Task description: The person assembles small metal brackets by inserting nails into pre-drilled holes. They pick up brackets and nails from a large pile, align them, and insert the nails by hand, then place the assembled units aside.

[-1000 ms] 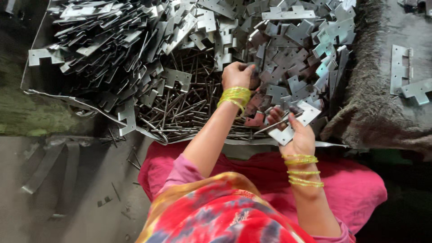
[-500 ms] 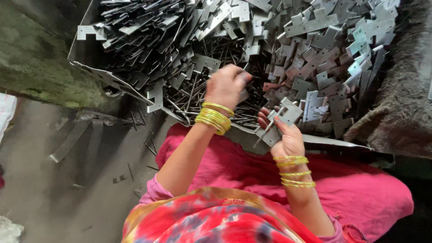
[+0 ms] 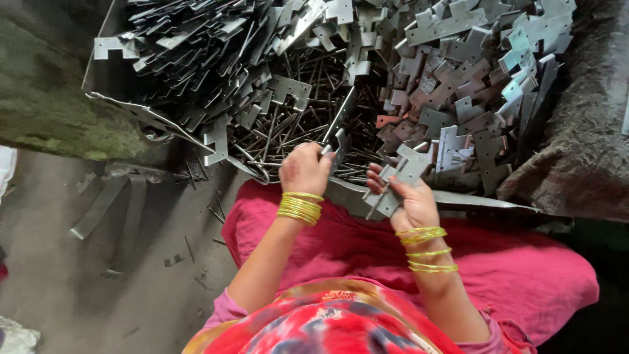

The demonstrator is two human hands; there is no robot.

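- Grey metal pin (image 3: 341, 118) pinched in left hand (image 3: 304, 169), long axis running far-right.
- Right hand (image 3: 409, 203) clasps hinge plates (image 3: 398, 178), just right of left hand.
- Loose pin pile (image 3: 295, 131) beyond, left hand nearer.

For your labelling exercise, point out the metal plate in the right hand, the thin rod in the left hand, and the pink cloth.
Metal plate (image 3: 401, 176), head view, flat middle.
Thin rod (image 3: 339, 119), head view, mid-length.
Pink cloth (image 3: 524, 275), head view, right fold.

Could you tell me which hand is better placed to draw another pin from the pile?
Probably the left hand: it sits at the pins, gripping one, while the right hand holds a metal plate.
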